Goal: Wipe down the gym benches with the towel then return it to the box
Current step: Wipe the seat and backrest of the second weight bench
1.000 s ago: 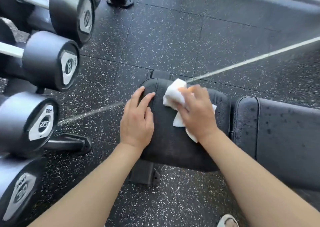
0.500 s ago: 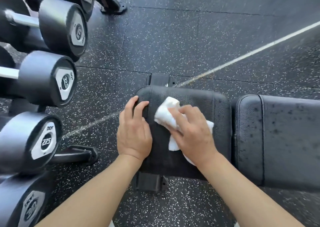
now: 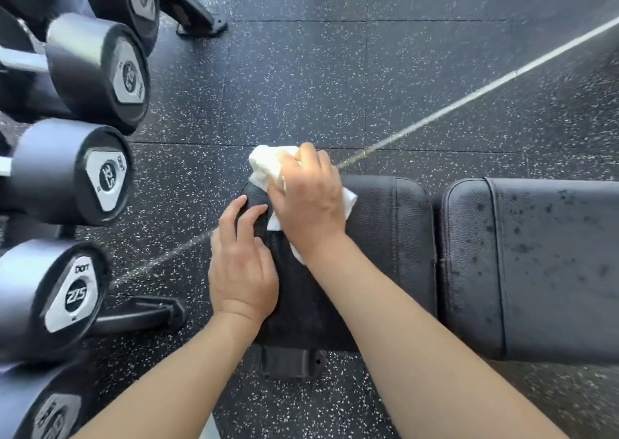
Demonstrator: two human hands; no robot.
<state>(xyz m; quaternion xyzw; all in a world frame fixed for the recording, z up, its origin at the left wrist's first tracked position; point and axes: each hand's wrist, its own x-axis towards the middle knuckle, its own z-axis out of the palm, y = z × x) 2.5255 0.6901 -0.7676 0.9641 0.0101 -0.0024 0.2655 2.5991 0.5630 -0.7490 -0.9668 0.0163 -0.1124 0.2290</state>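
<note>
Head view: right hand (image 3: 306, 200), gripping the crumpled white towel (image 3: 266, 165), has slid to the black padded bench seat's (image 3: 385, 237) far-left corner; left hand (image 3: 243, 271) stays flat, open, empty.

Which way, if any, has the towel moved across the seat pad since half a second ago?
Yes: the towel has slid to the seat pad's far left corner, now overhanging its far edge.

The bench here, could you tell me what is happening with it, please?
A person is wiping the small seat pad of a gym bench. The right hand presses a white towel at the pad's far left corner, while the left hand rests on its left edge. The longer pad alongside shows dark spots.
</note>
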